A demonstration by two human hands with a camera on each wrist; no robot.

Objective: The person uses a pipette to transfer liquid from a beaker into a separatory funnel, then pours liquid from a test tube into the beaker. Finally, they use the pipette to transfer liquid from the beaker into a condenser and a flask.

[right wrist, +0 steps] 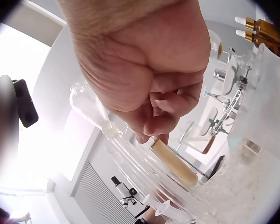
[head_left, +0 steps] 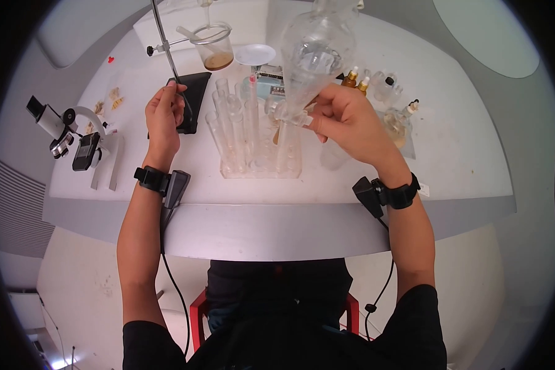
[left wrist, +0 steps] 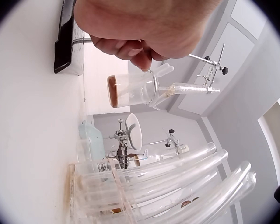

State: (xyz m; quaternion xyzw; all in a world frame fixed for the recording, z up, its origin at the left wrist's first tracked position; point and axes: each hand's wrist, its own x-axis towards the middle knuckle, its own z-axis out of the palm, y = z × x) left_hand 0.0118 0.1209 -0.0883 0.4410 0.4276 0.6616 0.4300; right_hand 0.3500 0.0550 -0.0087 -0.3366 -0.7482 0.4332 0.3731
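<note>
- White table [head_left: 462, 160], everything's sitting on this
- Metal stand [head_left: 195, 98]: dark base over on the left. Left hand [head_left: 164, 114] is right at its rod, fingers curled, but can't tell if it's really gripping
- Big clear glass vessel [head_left: 317, 52]: narrow end down by the back right of the rack. Right hand [head_left: 348, 123] has that end pinched between thumb and fingers
- Microscope [head_left: 77, 135]: far left, well apart from both hands
- Clear rack [head_left: 262, 175]: middle of the table between the hands, bunch of glass tubes [head_left: 233, 126] in it, some leaning
- Pale blue balance [head_left: 268, 83]: just behind the rack
- Beaker [left wrist: 130, 89]: ring at its rim, some brown stuff in the bottom
- Amber dropper bottles [right wrist: 268, 35]: behind the right hand
- Tan rod-shaped thing [right wrist: 175, 162]: among the tubes, just below the right fingertips
</note>
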